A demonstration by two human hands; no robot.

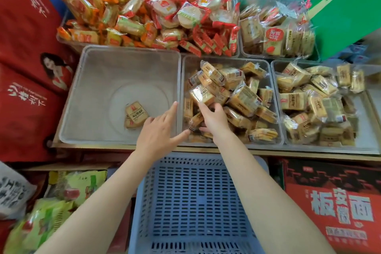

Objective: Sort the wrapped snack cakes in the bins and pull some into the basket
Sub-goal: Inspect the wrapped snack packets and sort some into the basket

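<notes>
Three clear bins stand in a row on the shelf. The left bin (99,68) holds only a couple of wrapped snack cakes (135,114). A heap of yellow-brown wrapped snack cakes (237,90) fills the middle bin (266,68). My left hand (159,132) hovers over the wall between these two bins, fingers spread and straight, its thumb tip by a pack. My right hand (214,120) reaches into the middle bin's near left corner and its thumb and fingers curl round a wrapped cake (195,120). The blue-grey slotted basket (198,202) sits below my arms with nothing in it.
The right bin (277,97) holds more of the same cakes. Behind are bins of orange and red wrapped snacks (144,12) and a bin of square cakes (276,35). Red cartons stand at the left (26,51) and lower right (338,202); a green box (346,10) leans at top right.
</notes>
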